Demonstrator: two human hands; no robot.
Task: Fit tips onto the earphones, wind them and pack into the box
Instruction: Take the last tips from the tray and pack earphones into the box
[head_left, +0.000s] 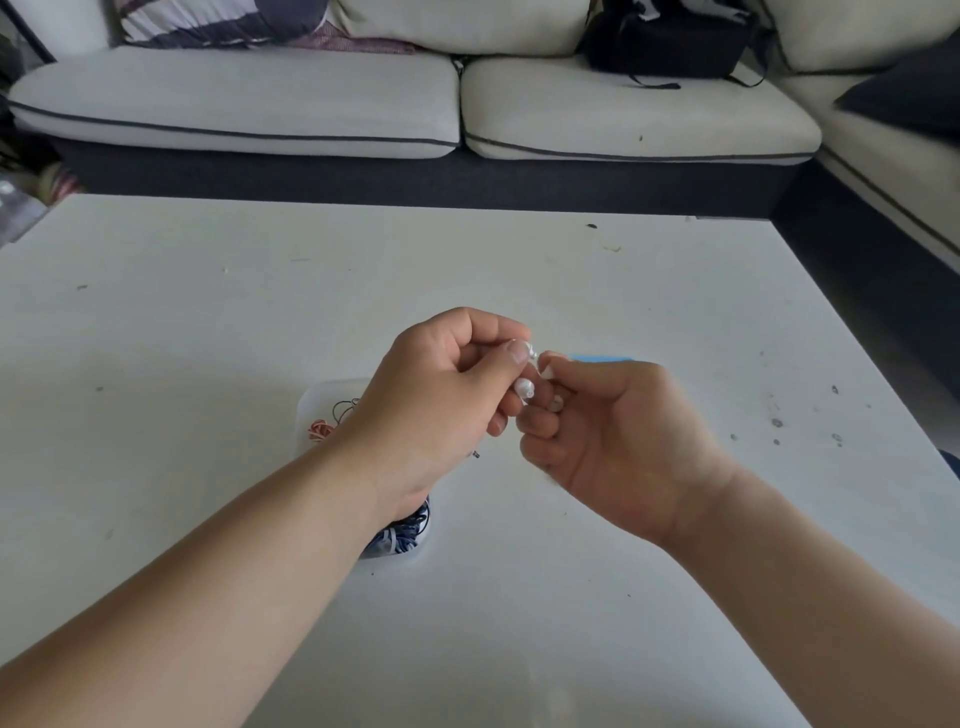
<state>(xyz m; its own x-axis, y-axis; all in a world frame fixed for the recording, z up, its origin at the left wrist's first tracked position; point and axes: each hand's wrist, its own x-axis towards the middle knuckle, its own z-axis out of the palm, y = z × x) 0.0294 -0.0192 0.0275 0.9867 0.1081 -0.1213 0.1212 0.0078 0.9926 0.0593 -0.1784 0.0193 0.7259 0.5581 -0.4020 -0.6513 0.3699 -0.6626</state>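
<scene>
Both hands are held up close together above the white table (208, 312), nearly touching at the fingertips. The left hand (441, 389) is curled, and its thumb and forefinger pinch a small white earbud (531, 352) at the very tip of the grip. A second white earbud (524, 389) sits just below it, against the left hand's lower fingers. The right hand (608, 436) faces it with its fingers curled in, and its thumb and forefinger pinch a small pale piece (546, 370) right beside the first earbud; it is too small to tell whether this is a tip. Under the left wrist a pale box (311, 400) lies on the table and is partly hidden by the arm. Wound cords lie in it: an orange coil (322, 431) at its far left and a blue and white bundle (400, 535) at its near end. A small dark plug (475, 455) shows just below the left hand. A flat blue thing (602, 358) peeks out behind the right hand's knuckles. Beyond the table stands a pale sofa (260, 104) with a black bag (665, 47) on it.
</scene>
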